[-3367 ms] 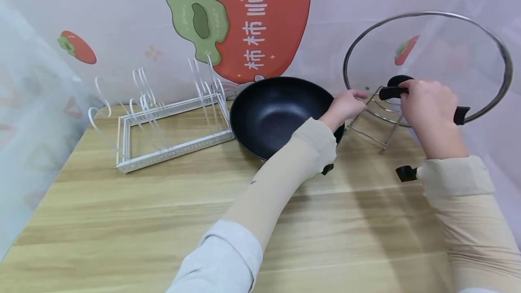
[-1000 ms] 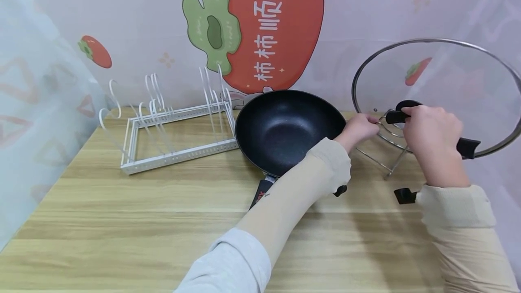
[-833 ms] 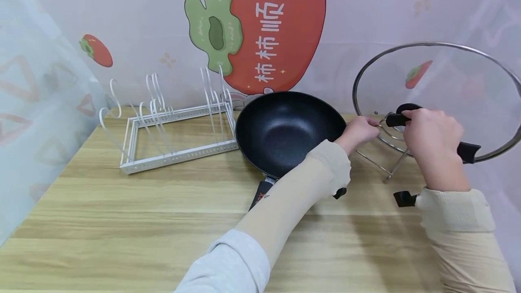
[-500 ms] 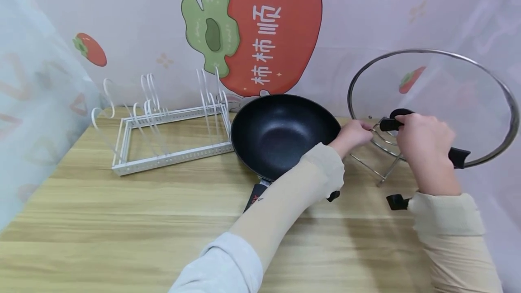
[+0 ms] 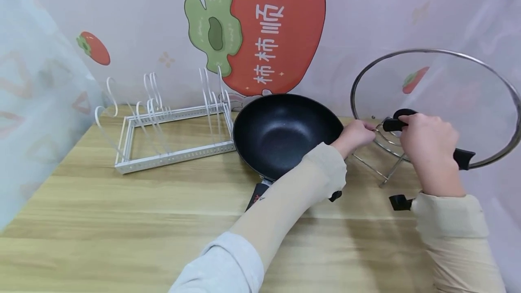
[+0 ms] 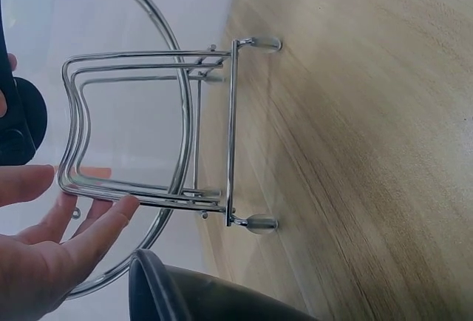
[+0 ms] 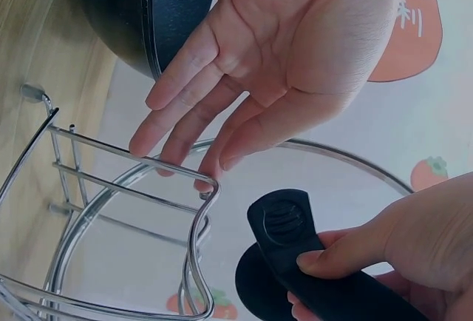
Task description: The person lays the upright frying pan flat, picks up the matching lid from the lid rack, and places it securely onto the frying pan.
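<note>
Right hand (image 5: 430, 141) grips the glass lid (image 5: 452, 87) by its black handle (image 7: 284, 225), thumb pressed on it, presumably for control; lid stands on edge at the wire rack (image 6: 231, 129), rim among the wires, full seating unclear. Left hand (image 5: 355, 134) has fingers fairly straight, touching the rack's upper wires, probably to steady it. Black wok (image 5: 281, 134) sits just beside the rack, hollow side showing

The red fruit print (image 5: 301, 26) on the wall sheet (image 5: 142, 3) bears the white characters 柿柿顺利, turned sideways and reading from bottom to top. The right wrist view also shows 利 on this print. The pan handle (image 5: 257, 190) carries red lettering, partly covered by the left sleeve (image 5: 281, 207) and illegible.
</note>
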`<state>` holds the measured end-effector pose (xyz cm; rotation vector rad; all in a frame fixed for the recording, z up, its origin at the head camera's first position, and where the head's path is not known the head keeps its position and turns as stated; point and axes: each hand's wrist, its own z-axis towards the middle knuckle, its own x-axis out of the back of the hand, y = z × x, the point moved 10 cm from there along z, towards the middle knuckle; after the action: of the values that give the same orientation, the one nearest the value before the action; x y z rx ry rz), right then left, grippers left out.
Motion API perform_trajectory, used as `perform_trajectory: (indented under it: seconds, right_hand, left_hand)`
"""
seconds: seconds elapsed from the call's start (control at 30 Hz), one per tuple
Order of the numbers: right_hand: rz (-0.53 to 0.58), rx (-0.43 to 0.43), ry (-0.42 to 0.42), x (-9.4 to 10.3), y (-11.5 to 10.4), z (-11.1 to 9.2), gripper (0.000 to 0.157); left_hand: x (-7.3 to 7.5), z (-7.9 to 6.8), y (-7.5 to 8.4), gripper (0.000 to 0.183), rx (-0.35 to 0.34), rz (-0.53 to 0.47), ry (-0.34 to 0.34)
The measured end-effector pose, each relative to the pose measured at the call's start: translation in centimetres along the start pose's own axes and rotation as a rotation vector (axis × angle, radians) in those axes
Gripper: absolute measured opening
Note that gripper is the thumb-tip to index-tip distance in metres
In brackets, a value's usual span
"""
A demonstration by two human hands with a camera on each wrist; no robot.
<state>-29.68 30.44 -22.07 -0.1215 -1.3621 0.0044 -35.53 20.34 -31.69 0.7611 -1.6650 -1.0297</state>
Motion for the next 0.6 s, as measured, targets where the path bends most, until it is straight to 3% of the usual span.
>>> perform_trajectory:
  seconds: [0.13, 0.6]
  right_hand:
    - [-0.001, -0.005, 0.007, 0.41, 0.17, 0.41, 0.043]
    - [0.005, -0.025, -0.045, -0.52, 0.57, 0.28, 0.041]
  left_hand:
    - [0.20, 0.21, 0.60, 0.033, -0.014, 0.002, 0.001]
    - [-0.19, 0.26, 0.17, 0.033, -0.017, 0.018, -0.007]
